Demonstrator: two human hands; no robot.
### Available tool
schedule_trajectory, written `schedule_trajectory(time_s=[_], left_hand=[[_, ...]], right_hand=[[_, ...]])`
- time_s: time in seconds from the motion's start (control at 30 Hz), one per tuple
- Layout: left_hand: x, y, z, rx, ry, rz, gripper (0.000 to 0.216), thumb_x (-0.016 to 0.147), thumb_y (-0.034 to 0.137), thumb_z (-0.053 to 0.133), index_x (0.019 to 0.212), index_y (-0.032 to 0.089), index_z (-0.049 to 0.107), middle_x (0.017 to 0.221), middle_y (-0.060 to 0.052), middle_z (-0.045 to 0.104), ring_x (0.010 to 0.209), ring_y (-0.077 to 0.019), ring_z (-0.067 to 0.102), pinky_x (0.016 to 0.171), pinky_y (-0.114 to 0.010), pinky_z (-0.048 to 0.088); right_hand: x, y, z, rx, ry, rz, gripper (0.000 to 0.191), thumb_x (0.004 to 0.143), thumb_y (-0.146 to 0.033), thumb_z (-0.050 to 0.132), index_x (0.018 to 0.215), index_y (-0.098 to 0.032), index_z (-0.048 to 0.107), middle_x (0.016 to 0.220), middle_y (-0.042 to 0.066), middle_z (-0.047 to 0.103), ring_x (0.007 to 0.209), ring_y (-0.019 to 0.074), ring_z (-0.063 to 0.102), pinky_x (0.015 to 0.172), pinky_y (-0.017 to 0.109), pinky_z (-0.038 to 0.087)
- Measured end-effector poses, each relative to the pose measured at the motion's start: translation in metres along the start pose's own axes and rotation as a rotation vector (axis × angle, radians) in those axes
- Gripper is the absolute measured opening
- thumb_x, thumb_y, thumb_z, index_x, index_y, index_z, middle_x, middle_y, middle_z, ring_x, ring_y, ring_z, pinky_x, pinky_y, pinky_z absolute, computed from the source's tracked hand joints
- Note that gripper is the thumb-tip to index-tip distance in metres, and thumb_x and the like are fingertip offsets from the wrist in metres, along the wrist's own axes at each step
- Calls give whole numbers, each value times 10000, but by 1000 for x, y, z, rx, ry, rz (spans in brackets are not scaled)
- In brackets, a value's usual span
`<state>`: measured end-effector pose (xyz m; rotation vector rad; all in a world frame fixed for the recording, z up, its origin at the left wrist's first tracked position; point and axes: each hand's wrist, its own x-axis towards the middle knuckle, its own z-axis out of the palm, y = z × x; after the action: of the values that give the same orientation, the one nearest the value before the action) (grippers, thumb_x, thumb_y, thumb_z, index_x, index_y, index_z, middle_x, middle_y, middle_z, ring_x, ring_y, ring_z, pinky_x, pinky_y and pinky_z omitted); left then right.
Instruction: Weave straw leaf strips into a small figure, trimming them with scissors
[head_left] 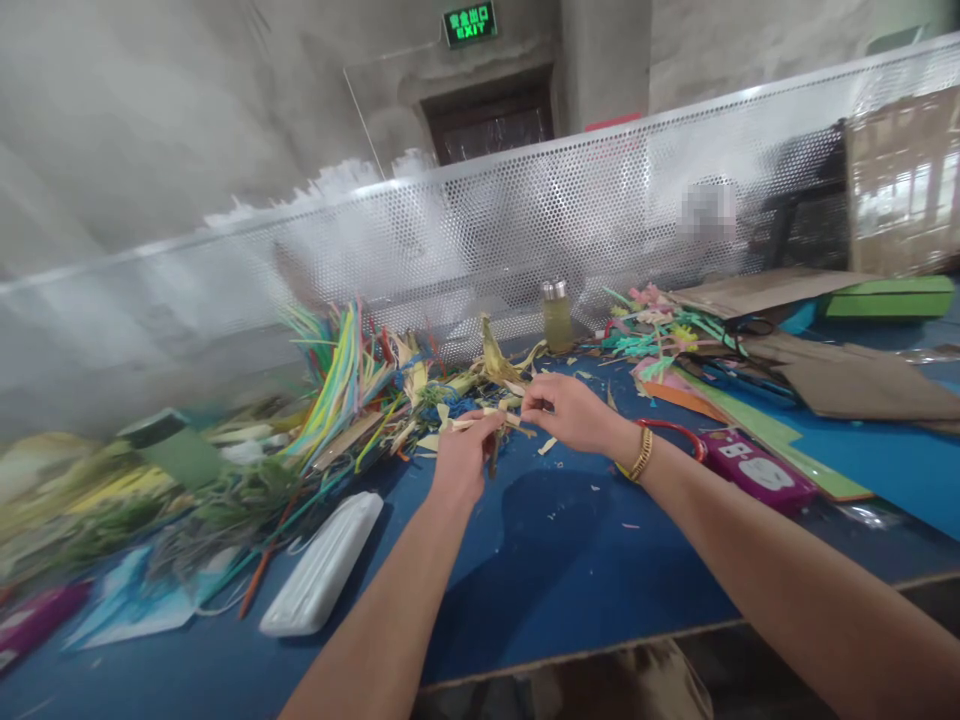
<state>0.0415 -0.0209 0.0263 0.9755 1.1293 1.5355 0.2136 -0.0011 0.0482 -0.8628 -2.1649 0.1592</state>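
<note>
Near the middle of the blue table, my left hand pinches a pale strip that looks like dried corn husk. A thin brownish piece hangs below its fingers. My right hand, with a gold bracelet at the wrist, has its fingers closed at the strip's other end. Its fingertips are too small to make out clearly. Just beyond both hands lies a heap of dry husks, mixed with blue and brown scraps.
Colourful pipe cleaners, greenery, a white case and a face mask lie left. Behind stand a bottle and a perforated metal screen. Rightward are a purple pack, scissors-like red loop and cardboard.
</note>
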Motion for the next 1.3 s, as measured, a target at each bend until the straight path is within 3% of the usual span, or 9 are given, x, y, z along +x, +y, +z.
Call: schedule_trajectory(time_s=[0.17,0.33,0.47,0.63,0.7,0.83,1.1,1.2,1.3], left_hand=[[0,-1,-2,184,12,66,236,524,262,765,627,143,589,454,53,486,413,-65,372,419,-215,249],[-5,-1,-3,443,-160,147,185,558,274,747,565,132,629,474,34,501,441,-63,358,446,-220,247],[-9,3,-2,436,-299,84,212,554,303,777,646,131,694,518,10,555,472,-82,412,468,-226,283],[-8,6,-4,334,-364,62,261,588,344,790,730,133,729,510,5,546,461,-81,399,447,-225,263],[-6,3,-5,221,-344,72,244,589,331,795,713,136,717,559,-4,576,503,-89,446,473,-222,306],[0,-4,-4,80,-188,86,253,569,317,805,704,138,689,603,-6,602,523,-87,465,483,-216,329],[-2,-8,0,210,-2,177,229,574,304,768,693,135,670,526,21,552,462,-74,409,447,-210,285],[-1,-6,-3,319,-4,246,182,574,283,749,660,142,673,527,28,543,477,-77,409,464,-214,291],[-1,-4,-5,428,-92,242,166,572,280,745,643,140,691,534,17,561,486,-84,408,471,-222,287]], right_hand=[[-1,-8,-1,-109,-62,-49,142,858,-222,570,737,-179,630,794,24,620,810,151,511,736,291,305],[0,-15,-2,-204,-75,-94,170,876,-253,563,750,-193,661,845,29,631,877,169,508,775,320,263],[2,-5,-4,-128,-47,-28,147,841,-245,612,716,-195,672,776,11,639,820,150,522,757,305,272],[0,5,-4,80,-24,87,100,817,-224,616,749,-172,668,757,8,643,709,107,535,662,248,325],[0,3,-3,96,-13,112,102,815,-220,606,745,-164,655,751,10,636,680,101,525,629,239,326],[-1,-5,-3,37,22,85,124,818,-234,606,723,-164,641,736,8,621,690,107,513,648,246,326],[-4,-16,-1,-214,-2,23,136,833,-233,581,726,-188,651,803,25,624,833,169,512,788,333,276],[-5,-22,-1,-274,-5,-28,153,855,-244,553,752,-193,654,863,41,619,900,192,492,819,353,259],[-4,-23,-3,-293,-13,-55,190,889,-263,520,775,-193,655,923,57,614,942,202,470,835,358,253]])
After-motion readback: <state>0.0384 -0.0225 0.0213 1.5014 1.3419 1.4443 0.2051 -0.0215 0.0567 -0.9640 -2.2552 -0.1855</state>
